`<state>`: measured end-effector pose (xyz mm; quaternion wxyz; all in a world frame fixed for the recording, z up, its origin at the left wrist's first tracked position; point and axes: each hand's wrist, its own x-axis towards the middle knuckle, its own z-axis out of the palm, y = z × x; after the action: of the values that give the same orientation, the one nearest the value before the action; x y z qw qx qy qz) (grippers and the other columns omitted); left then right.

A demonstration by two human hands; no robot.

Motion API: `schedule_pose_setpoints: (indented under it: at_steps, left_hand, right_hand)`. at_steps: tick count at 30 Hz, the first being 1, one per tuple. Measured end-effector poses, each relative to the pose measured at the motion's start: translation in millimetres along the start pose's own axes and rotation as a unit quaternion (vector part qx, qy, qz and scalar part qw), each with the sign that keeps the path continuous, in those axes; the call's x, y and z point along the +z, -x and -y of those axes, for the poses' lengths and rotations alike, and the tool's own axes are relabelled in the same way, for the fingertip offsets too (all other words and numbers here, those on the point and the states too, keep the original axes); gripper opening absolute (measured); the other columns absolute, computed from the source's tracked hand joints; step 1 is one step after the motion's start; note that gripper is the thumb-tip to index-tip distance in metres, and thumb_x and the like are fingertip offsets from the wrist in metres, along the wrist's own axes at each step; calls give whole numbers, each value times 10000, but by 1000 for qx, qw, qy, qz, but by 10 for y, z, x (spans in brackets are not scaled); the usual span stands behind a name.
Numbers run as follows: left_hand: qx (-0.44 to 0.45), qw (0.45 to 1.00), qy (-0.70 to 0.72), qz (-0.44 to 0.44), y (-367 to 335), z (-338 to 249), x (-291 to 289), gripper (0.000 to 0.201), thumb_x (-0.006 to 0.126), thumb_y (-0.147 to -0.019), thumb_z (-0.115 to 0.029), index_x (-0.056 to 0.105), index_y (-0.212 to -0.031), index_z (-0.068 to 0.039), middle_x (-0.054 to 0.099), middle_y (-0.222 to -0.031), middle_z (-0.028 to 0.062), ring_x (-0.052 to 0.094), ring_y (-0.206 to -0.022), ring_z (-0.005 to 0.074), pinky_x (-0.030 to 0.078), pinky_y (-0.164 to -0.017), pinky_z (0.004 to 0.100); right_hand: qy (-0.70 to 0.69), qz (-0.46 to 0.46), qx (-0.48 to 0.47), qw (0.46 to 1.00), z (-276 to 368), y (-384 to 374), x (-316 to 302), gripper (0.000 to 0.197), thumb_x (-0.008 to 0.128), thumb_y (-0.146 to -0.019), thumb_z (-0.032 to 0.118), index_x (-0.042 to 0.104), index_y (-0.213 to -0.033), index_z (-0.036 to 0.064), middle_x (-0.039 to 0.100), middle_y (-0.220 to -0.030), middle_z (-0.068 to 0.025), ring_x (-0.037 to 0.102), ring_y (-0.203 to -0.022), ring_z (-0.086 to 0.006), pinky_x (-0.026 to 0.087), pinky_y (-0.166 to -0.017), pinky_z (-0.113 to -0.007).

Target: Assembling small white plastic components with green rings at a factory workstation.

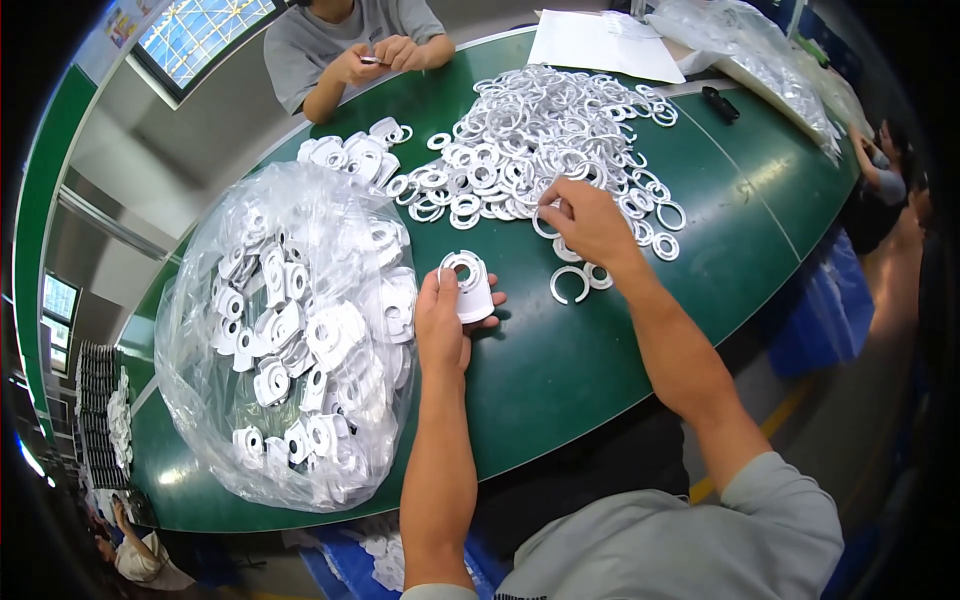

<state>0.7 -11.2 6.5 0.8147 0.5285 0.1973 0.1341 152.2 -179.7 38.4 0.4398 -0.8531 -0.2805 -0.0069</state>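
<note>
Grey shirt (680,545); white plate (473,304) in half-curled left hand (440,322); right hand (594,224) pinching ring (537,225).

One held white plate (477,302), one ring heap (540,130), one black object (719,104)

A light grey short-sleeved shirt (660,550) clothes the worker, whose left hand (440,320) and right hand (595,230) are ungloved. Up the arm from the right hand, past a bare right forearm (680,345) and elbow, the right sleeve (785,510) ends in a wide, loose opening, its plain cloth softly creased. Down the bare left forearm (437,470) from the left hand, just a narrow band of the left sleeve (440,592) shows, in matching grey. Below the left hand and to its right, dark lettering (520,597) marks the shirt, cut off by the lower edge of the view. Black cloth (600,460), probably trousers, sits in shadow below both hands.
</note>
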Motion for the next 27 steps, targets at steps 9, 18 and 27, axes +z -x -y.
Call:
schedule_pose_setpoints:
  at_steps: [9, 18, 27]
  left_hand:
    - [24, 997, 70, 2, -116, 285, -227, 411, 558, -934, -342, 484, -1215, -51, 645, -1009, 223, 681, -734, 303, 523, -417, 310]
    - [-9, 996, 82, -25, -46, 127, 32, 369, 452, -1001, -324, 492, -1237, -44, 647, -1051, 140, 660, -754, 191, 493, -485, 216]
    - [-2, 988, 144, -62, -136, 73, -148, 326, 443, -1011, -268, 473, -1224, -22, 636, -1006, 132, 656, -791, 163, 498, -501, 202]
  right_hand:
    - [242, 90, -13, 966, -224, 303, 426, 161, 660, -669, 38, 676, -826, 3, 599, -1001, -246, 655, -842, -385, 537, -684, -472]
    - [73, -50, -114, 990, 44, 300, 222, 132, 599, -799, 102, 564, -908, 37, 605, -916, -134, 637, -826, -332, 513, -661, -426]
    - [-13, -11, -296, 955, 117, 424, 558, 114, 638, -759, 82, 622, -871, 67, 598, -898, -101, 606, -839, -325, 495, -723, -406]
